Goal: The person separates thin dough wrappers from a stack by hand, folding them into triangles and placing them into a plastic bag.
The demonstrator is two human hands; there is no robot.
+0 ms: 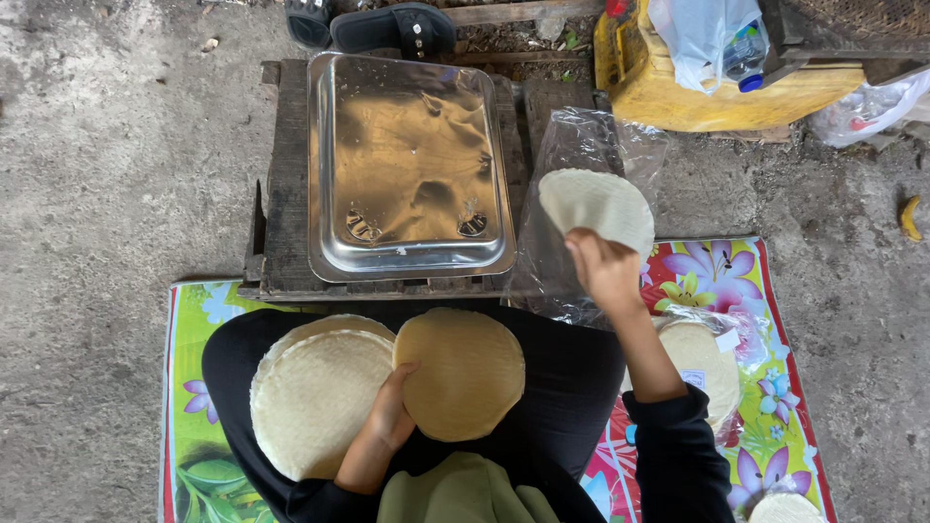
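My left hand point(389, 415) holds the edge of a round tan flatbread disc point(461, 373) resting on my lap. Beside it, to the left, lies a stack of pale woven-textured round discs point(315, 397). My right hand point(603, 269) is raised and grips a white round disc point(598, 206) over a clear plastic bag point(572, 145). An empty shiny metal tray point(407, 169) sits in front on a dark wooden stand point(286, 184).
A flowered mat point(722, 276) covers the ground under me. A bagged stack of discs point(705, 360) lies at my right, another disc point(785, 508) at the bottom right. A yellow container point(678, 97), plastic bags and black sandals point(392, 27) sit at the far side on rough concrete.
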